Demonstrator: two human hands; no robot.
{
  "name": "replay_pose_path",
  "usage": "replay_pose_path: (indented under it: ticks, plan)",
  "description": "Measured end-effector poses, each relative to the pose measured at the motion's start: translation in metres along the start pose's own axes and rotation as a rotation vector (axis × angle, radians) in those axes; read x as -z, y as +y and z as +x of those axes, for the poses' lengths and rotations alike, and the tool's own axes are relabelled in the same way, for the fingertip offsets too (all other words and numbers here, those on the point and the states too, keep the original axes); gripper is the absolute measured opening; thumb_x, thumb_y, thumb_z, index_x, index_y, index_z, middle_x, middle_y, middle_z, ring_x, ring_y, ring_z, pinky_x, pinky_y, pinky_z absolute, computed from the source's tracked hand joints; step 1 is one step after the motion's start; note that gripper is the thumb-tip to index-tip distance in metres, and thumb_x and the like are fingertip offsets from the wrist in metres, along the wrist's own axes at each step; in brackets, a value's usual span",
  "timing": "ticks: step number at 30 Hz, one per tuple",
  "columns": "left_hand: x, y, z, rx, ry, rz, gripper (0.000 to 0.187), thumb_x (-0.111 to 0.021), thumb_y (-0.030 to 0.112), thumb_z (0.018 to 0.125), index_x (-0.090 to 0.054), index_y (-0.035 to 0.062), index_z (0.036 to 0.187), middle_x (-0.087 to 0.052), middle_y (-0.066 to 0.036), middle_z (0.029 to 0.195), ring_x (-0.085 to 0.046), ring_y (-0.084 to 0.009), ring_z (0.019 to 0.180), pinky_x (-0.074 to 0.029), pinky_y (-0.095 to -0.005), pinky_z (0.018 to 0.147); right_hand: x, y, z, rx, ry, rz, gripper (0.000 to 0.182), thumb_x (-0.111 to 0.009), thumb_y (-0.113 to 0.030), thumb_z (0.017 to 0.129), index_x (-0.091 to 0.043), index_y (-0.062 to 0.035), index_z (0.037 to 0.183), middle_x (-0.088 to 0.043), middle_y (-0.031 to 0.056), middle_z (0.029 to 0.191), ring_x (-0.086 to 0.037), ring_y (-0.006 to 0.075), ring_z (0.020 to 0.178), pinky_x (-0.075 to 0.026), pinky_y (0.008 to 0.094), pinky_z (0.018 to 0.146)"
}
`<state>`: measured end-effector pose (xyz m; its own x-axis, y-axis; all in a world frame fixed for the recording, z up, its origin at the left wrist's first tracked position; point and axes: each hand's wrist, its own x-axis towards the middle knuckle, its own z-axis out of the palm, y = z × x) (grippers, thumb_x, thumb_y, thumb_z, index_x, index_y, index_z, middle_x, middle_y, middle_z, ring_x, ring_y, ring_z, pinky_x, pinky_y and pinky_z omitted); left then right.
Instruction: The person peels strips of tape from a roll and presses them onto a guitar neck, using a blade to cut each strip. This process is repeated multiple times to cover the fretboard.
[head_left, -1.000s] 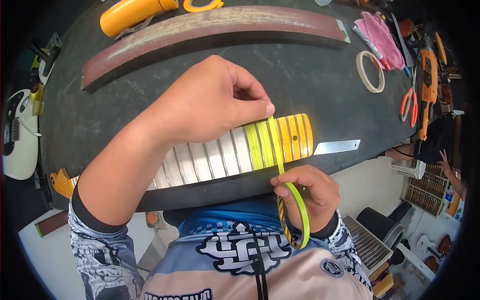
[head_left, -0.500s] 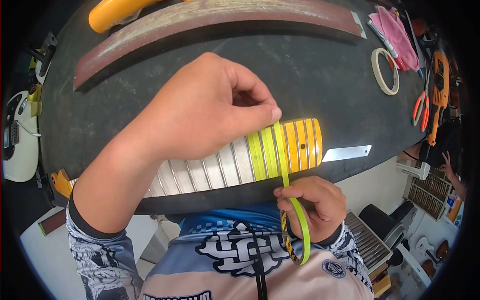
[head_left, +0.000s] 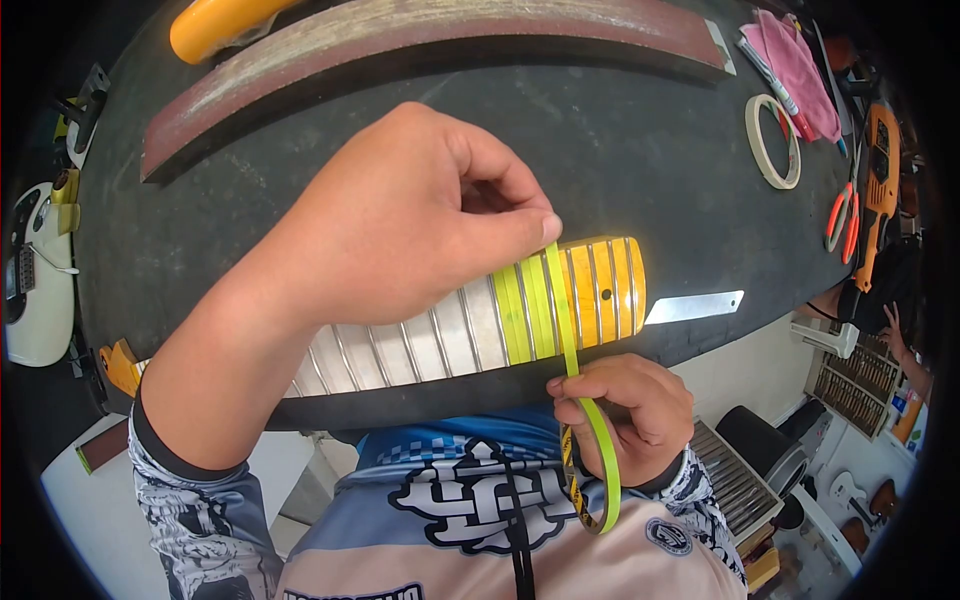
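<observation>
A guitar neck [head_left: 600, 287] lies across the near part of the dark table, with metal frets across it. Pale covering lies between most frets, yellow-green strips sit near its right end, and bare yellow wood shows at that end. My left hand [head_left: 410, 220] pinches the upper end of a yellow-green tape [head_left: 563, 300] at the far edge of the neck. Below the near edge, my right hand [head_left: 635, 410] is closed on the same tape, whose loop hangs beneath the fingers. The tape runs taut between both hands across the neck.
A metal blade [head_left: 693, 307] lies by the neck's right end. A long sanding beam [head_left: 440, 50] crosses the far side. At the right are a masking tape roll [head_left: 753, 150], a pink cloth [head_left: 800, 80] and scissors [head_left: 850, 225]. Another person's hand [head_left: 893, 330] shows at the far right.
Both hands keep their holds on the tape, with hardly any movement. The view has shifted very slightly.
</observation>
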<state>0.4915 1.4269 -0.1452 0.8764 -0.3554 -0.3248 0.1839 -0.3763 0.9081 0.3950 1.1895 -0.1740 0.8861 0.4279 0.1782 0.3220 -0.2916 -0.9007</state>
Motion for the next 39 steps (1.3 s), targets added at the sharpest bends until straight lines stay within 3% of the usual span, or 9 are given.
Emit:
replay_pose_path:
  ticks: [39]
  plan:
    - [-0.0015, -0.0027, -0.0008, -0.002, -0.007, -0.001, 0.018, -0.075, 0.013, 0.092, -0.075, -0.0049, 0.092, -0.073, -0.004, 0.080, -0.066, -0.0060, 0.072, -0.054, -0.0221, 0.066, 0.0027, -0.0005, -0.0014, -0.020, -0.020, 0.122, 0.022, -0.080, 0.000, 0.083, -0.072, -0.0023, 0.103, -0.076, 0.0088, 0.082, -0.076, 0.0248, 0.074, -0.058, 0.0323, 0.067]
